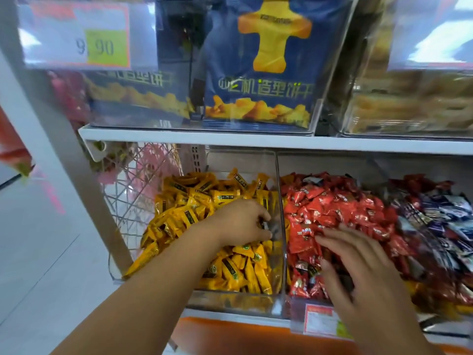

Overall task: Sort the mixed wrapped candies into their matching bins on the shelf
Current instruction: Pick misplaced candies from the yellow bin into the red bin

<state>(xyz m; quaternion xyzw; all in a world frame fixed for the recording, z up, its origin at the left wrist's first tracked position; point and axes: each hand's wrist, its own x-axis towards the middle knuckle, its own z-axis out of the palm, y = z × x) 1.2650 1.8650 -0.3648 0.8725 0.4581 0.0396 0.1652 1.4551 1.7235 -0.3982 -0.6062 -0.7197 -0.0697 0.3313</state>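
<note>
My left hand [240, 221] is in the left bin [230, 302], near its right wall. My right hand [358, 265] lies on the candies [332, 206] in the next bin [294, 306] right. Biscuit bags [263, 73] stand on the shelf [194, 135] above.

Left hand [240, 221] is down in the yellow candies [184, 211], fingers curled against the clear divider [279, 175]; whether they hold anything is too blurred to call. Right hand [363, 272] lies spread flat over the red candies [332, 201].

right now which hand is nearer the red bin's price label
Right. The right hand is over red candies just behind the price label; the left hand is among yellow candies.
</note>
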